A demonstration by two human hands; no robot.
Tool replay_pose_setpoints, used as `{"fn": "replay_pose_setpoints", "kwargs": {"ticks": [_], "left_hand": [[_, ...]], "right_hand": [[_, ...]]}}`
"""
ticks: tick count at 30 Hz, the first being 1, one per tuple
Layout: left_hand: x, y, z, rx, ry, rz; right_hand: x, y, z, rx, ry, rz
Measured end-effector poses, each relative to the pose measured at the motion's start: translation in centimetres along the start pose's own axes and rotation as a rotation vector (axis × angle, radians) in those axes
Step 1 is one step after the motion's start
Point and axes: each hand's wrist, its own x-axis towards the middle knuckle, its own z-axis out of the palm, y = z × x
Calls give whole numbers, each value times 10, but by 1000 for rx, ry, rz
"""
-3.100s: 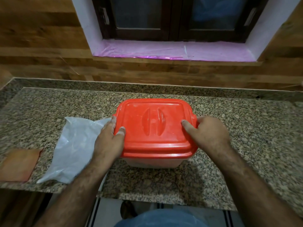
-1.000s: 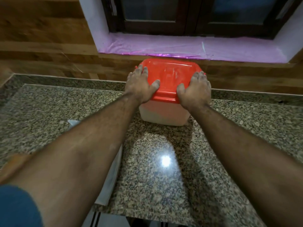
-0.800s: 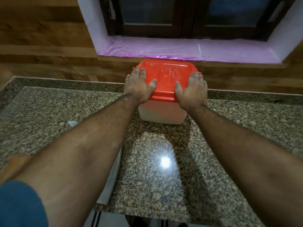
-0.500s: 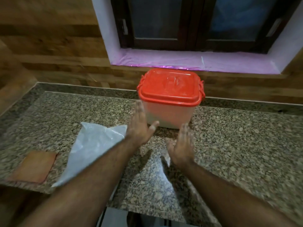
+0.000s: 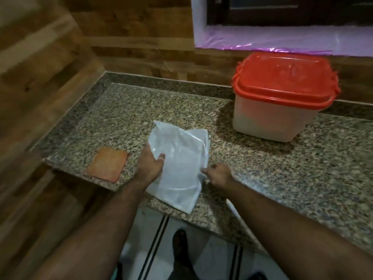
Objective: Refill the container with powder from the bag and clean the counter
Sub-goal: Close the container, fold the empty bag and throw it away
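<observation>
A flat white plastic bag (image 5: 179,162) lies near the front edge of the granite counter (image 5: 282,170). My left hand (image 5: 150,163) grips the bag's left edge, thumb on top. My right hand (image 5: 219,173) pinches its right edge. The pale container (image 5: 268,120) with its red lid (image 5: 282,77) closed stands at the back right, against the wooden wall below the window sill, apart from both hands.
An orange square cloth (image 5: 108,166) lies flat on the counter's front left corner, just left of my left hand. Wooden walls close the counter at the left and back. Below the front edge, the floor and my feet (image 5: 179,251) show.
Both hands pushed the closed container back to the wall, let go of it, drew back and moved left onto the bag, which they now hold. The view swung left.
</observation>
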Motion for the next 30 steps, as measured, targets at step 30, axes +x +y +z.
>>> {"fn": "replay_pose_setpoints", "kwargs": {"ticks": [30], "left_hand": [[153, -81, -30, -331, -589, -22]], "right_hand": [[24, -42, 19, 324, -73, 131]]}}
